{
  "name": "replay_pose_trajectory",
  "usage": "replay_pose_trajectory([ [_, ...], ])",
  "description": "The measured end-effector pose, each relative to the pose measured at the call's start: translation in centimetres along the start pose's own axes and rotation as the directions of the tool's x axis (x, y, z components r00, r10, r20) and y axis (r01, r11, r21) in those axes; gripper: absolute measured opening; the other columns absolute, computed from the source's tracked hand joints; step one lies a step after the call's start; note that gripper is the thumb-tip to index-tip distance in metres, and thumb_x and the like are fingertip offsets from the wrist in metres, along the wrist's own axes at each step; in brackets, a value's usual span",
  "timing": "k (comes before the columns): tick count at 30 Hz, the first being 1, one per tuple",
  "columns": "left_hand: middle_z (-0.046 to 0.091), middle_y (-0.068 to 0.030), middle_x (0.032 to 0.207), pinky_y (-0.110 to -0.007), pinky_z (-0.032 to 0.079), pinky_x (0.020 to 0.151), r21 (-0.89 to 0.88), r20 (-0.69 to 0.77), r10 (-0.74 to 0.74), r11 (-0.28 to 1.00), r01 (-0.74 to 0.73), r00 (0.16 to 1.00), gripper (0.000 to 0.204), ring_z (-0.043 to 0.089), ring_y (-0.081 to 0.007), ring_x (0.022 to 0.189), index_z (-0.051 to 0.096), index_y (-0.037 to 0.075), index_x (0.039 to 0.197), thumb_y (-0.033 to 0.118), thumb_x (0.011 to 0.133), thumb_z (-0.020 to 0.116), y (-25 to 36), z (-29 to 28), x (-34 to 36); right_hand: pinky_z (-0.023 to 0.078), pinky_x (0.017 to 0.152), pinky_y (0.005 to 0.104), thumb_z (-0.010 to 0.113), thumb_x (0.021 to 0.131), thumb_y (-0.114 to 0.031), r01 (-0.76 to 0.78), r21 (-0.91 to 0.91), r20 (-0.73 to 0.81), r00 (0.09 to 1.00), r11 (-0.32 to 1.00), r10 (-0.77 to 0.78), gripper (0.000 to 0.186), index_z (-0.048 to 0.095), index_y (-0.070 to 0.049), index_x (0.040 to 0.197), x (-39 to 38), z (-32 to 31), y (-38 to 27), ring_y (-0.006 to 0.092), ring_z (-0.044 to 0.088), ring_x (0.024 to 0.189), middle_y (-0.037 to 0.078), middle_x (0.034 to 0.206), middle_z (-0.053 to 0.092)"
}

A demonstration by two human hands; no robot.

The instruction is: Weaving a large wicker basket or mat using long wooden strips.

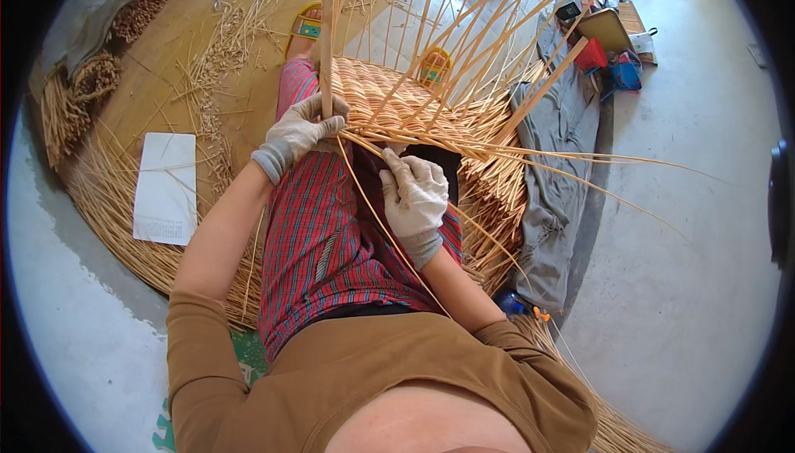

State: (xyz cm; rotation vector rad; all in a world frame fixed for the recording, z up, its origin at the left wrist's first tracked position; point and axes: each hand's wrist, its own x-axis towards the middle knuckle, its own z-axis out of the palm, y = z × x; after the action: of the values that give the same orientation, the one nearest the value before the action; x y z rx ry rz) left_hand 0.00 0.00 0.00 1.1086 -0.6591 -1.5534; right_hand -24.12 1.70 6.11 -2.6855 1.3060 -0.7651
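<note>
- The woven wicker panel (389, 93) lay just beyond the lap.
- The left hand (302, 132) was closed on its corner, by the wooden slat (327, 39); the right hand (414, 196) pinched a strand (366, 146).
- Even tension seemed wisest.

Gloved hands (414, 194): two
Yellow slippers (310, 31): two
Woven wicker panel (373, 89): one
White sheet (161, 188): one
Loose stalks (493, 213): beyond counting

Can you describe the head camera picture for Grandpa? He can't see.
The gloved left grip curls at the lower end of a wooden slat beside a partly woven wicker piece, and the gloved right grip holds a wicker strand at its near edge. Loose stems lie around; yellow slippers show beyond.
</note>
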Motion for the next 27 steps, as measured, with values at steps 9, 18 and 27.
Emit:
replay_pose_trajectory([
  [9, 0.065, 0.0011, 0.1, -0.036, 0.064, 0.075, -0.071, 0.08, -0.018, 0.997, 0.023, 0.997, 0.023, 0.064, -0.0135, 0.092, 0.065, 0.011, 0.115, 0.007, 0.094, 0.07, 0.6, -1.8, 0.6, 0.052, 0.074, 0.0263, 0.052, 0.106, -0.02, -0.156, 0.761, 0.008, 0.973, 0.629, 0.231, 0.036, 0.054, -0.007, 0.14, 3.1, 3.4, 1.8, 0.0119, 0.064, 0.084, 0.007, 0.098, 0.07],
  [18, 0.056, 0.0016, 0.087, -0.032, 0.059, 0.057, 0.066, 0.016, 0.028, 0.997, -0.029, 0.999, 0.013, 0.059, -0.0101, 0.083, 0.052, 0.013, 0.108, 0.009, 0.099, 0.062, -0.2, 0.4, -0.3, 0.051, 0.065, 0.0275, 0.063, 0.097, -0.008, 0.456, 0.235, -0.34, 0.866, 0.859, -0.367, 0.07, 0.03, -0.018, 0.159, 14.1, -3.5, 0.2, 0.0128, 0.057, 0.079, 0.008, 0.101, 0.066],
  [27, 0.043, 0.0045, 0.081, -0.025, 0.043, 0.072, -0.037, -0.126, 0.267, 0.961, -0.274, 0.955, 0.02, 0.042, -0.0083, 0.077, 0.05, 0.01, 0.093, 0.003, 0.093, 0.069, -3.9, 1.3, 1.3, 0.049, 0.062, 0.0263, 0.048, 0.102, -0.004, -0.082, 0.828, 0.041, 0.995, 0.555, 0.086, 0.021, 0.056, -0.006, 0.121, 18.5, 8.4, -5.9, 0.0101, 0.053, 0.064, 0.004, 0.078, 0.061],
])
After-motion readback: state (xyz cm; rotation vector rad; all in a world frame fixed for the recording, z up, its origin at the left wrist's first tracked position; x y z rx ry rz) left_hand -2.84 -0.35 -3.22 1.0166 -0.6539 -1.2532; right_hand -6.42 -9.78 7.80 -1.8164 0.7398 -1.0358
